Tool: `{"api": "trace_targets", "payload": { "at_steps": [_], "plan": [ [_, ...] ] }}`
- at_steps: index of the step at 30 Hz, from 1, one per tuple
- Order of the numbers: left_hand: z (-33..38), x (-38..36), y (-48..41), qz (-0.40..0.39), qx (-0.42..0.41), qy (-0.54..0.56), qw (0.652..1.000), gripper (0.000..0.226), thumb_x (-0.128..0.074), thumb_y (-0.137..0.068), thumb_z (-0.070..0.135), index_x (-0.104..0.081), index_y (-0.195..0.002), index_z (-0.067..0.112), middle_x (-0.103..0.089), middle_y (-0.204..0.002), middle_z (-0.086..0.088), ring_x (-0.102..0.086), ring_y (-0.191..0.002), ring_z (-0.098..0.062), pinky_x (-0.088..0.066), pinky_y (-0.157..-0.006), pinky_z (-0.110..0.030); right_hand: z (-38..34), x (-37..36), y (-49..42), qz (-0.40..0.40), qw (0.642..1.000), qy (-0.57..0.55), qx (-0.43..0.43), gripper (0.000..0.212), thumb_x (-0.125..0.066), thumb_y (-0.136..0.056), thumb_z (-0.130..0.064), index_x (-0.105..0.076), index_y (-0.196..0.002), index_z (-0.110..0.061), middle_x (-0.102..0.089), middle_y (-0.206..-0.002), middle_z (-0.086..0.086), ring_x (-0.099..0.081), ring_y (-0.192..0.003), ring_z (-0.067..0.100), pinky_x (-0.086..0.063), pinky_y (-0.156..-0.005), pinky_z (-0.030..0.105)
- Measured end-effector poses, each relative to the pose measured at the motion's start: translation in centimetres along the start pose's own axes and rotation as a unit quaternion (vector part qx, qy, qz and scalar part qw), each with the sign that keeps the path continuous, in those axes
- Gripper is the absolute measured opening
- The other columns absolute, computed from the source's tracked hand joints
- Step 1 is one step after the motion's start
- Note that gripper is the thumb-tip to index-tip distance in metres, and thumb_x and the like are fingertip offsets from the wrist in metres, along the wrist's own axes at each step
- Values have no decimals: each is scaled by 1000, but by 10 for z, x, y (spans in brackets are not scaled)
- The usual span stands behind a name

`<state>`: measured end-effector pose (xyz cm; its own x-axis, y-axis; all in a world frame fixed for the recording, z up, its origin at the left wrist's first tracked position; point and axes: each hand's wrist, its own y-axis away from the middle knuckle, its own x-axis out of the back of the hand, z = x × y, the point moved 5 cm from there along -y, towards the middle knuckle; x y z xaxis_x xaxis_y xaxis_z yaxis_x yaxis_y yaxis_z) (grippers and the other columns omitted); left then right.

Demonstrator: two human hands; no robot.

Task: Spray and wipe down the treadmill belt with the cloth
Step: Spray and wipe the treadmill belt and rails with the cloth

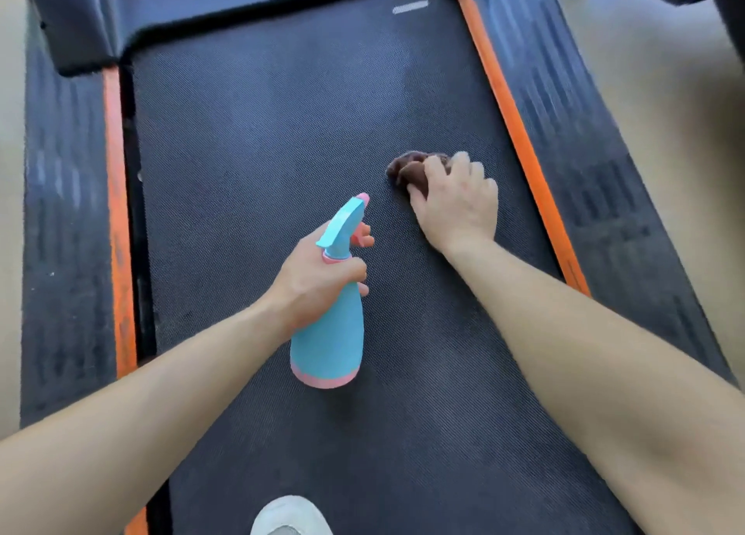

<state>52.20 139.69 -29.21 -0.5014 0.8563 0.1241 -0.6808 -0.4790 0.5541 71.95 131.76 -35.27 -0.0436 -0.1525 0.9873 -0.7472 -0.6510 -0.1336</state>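
The dark textured treadmill belt (pixel 262 139) fills the middle of the head view. My left hand (pixel 318 280) grips the neck of a light blue spray bottle (pixel 330 341) with pink trim, a finger at its trigger, nozzle pointing up the belt. My right hand (pixel 455 200) grips a bunched brown cloth (pixel 407 167) and holds it down on the belt's right half. Most of the cloth is hidden under the fingers.
Orange strips (pixel 520 135) run along both sides of the belt, with dark ribbed side rails (pixel 68 228) outside them. The black motor cover (pixel 169 14) crosses the far end. A white shoe tip (pixel 290 516) stands on the belt at the bottom edge. Beige floor lies beyond.
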Motion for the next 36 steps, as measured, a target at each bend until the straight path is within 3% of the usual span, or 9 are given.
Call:
{"api": "trace_targets", "payload": {
  "at_steps": [6,9,12,16,20,24,29,32,36],
  "plan": [
    [11,-13,-9,-31,-18,-46,998,57,-62,-65,16,-67,-116,41,-73,-123,6,-76,-76,-33,-60,-72,-31,35,23,146,-8,997,-10,75,31,-59,-92,-51,-63,-99,-21,-54,-93,10,-51,-80,33,-39,-66,42],
    [12,-21,-12,-53,-20,-66,996,55,-62,-66,17,-68,-114,43,-74,-122,9,-78,-76,-33,-60,-84,-41,50,17,132,0,994,17,108,32,-58,-93,-51,-65,-96,-21,-54,-91,10,-52,-80,33,-38,-66,42],
    [8,-26,-14,-56,-13,-73,996,53,-63,-66,17,-69,-116,34,-74,-119,13,-79,-75,-28,-61,-87,-46,45,11,71,44,997,34,53,32,-58,-94,-49,-63,-97,-18,-56,-95,14,-54,-85,35,-40,-69,43],
    [10,-28,-12,-47,-12,-71,996,53,-62,-67,16,-69,-117,33,-74,-119,11,-78,-78,-29,-59,-73,-31,52,17,30,40,996,64,-45,32,-62,-93,-48,-63,-97,-16,-58,-96,14,-56,-85,35,-40,-68,41],
    [13,-28,-12,-51,-9,-70,996,56,-62,-66,18,-67,-118,37,-74,-120,11,-79,-76,-27,-59,-75,-30,72,37,119,27,993,52,-100,28,-65,-94,-43,-59,-94,-15,-56,-93,12,-55,-81,34,-42,-65,42],
    [13,-32,-16,-64,-7,-76,995,57,-63,-67,16,-68,-121,33,-73,-122,6,-76,-73,-22,-57,-66,-21,93,42,179,-16,994,74,-73,26,-69,-92,-39,-58,-91,-15,-54,-88,12,-54,-77,34,-42,-63,43],
    [14,-39,-18,-77,-8,-92,993,62,-62,-68,17,-67,-124,44,-73,-122,7,-76,-74,-22,-64,-88,-45,77,27,83,39,992,69,-100,23,-66,-94,-35,-61,-96,-12,-61,-94,14,-59,-85,35,-45,-70,44],
    [16,-45,-18,-86,-7,-109,990,66,-61,-69,17,-64,-126,50,-72,-122,10,-77,-74,-24,-63,-81,-36,70,23,50,15,990,86,-111,16,-65,-95,-27,-61,-97,-12,-62,-96,13,-60,-87,35,-46,-73,43],
    [18,-47,-17,-94,-2,-121,988,66,-60,-69,18,-63,-128,47,-72,-121,11,-78,-75,-25,-62,-78,-29,79,40,122,30,992,90,-80,22,-68,-93,-33,-58,-90,-14,-58,-88,11,-56,-79,34,-41,-65,42]
  ]
}}
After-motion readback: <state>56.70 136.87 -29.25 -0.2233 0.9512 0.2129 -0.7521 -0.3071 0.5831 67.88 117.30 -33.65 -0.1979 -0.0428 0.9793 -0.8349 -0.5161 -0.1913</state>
